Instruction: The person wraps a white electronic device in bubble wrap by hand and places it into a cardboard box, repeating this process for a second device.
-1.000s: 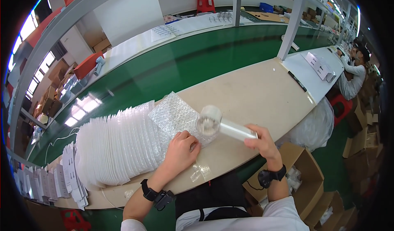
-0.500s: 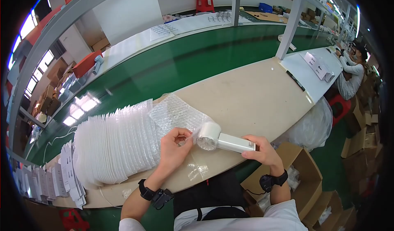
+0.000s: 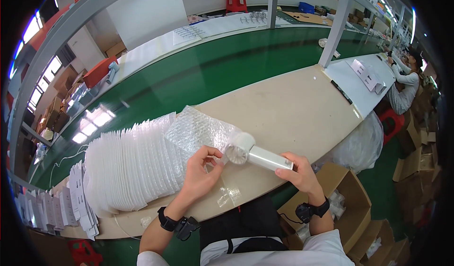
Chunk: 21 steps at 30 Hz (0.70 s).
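Observation:
A white hair dryer (image 3: 269,158) is gripped at the end of its handle by my right hand (image 3: 299,174), fingers closed round it. Its round head points left and lies inside the mouth of a clear bubble-wrap bag (image 3: 201,130). Thumb and fingers of my left hand (image 3: 203,171) pinch the near edge of that bag's mouth, beside the dryer's head. The rest of the bag slants up and left, its far end resting against a long row of stacked bubble-wrap bags (image 3: 132,166).
Flat white cartons (image 3: 80,200) stand left of the bag row. Clear tape strips (image 3: 229,196) stick to the tan table (image 3: 283,110) near its front edge. Open cardboard boxes (image 3: 347,204) sit at right below the table. A green conveyor belt (image 3: 208,67) runs behind; a co-worker (image 3: 405,84) sits far right.
The bag has shifted slightly left and its mouth now covers part of the dryer's head. Both hands, with the dryer, have moved only a little.

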### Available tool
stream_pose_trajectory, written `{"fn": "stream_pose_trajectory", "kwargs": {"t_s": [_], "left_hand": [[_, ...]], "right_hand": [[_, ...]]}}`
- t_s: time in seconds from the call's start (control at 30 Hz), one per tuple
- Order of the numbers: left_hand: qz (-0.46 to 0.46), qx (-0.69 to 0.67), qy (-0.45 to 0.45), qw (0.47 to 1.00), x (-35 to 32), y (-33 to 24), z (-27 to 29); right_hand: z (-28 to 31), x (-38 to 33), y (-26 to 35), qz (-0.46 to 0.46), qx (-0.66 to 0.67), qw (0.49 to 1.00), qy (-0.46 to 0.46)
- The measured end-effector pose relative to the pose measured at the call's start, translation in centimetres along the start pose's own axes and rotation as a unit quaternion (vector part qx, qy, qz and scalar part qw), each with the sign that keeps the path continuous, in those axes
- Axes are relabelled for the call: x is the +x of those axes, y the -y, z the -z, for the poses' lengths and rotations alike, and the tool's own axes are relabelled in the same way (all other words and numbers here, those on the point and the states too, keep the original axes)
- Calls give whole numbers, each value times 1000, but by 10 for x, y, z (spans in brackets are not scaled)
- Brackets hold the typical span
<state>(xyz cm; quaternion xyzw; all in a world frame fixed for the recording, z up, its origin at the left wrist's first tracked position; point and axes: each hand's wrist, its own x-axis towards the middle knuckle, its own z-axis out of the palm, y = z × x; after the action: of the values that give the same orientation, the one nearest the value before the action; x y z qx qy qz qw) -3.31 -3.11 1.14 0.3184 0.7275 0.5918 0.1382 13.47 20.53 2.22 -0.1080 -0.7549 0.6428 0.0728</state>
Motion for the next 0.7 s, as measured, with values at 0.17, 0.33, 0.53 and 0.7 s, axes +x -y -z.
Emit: {"fn": "stream_pose_trajectory", "kwargs": {"t_s": [0.17, 0.33, 0.53, 0.7], "left_hand": [[29, -29, 4, 999, -1, 0, -4], [32, -55, -32, 997, 1, 6, -3], [11, -56, 24, 998, -3, -1, 4], [-127, 251, 5, 960, 0, -17, 11]], "right_hand": [[-11, 2, 5, 23, -62, 998, -20], [-19, 0, 11, 81, -175, 981, -27], [-25, 1, 13, 96, -182, 978, -18], [-22, 6, 9, 66, -107, 992, -1]]}}
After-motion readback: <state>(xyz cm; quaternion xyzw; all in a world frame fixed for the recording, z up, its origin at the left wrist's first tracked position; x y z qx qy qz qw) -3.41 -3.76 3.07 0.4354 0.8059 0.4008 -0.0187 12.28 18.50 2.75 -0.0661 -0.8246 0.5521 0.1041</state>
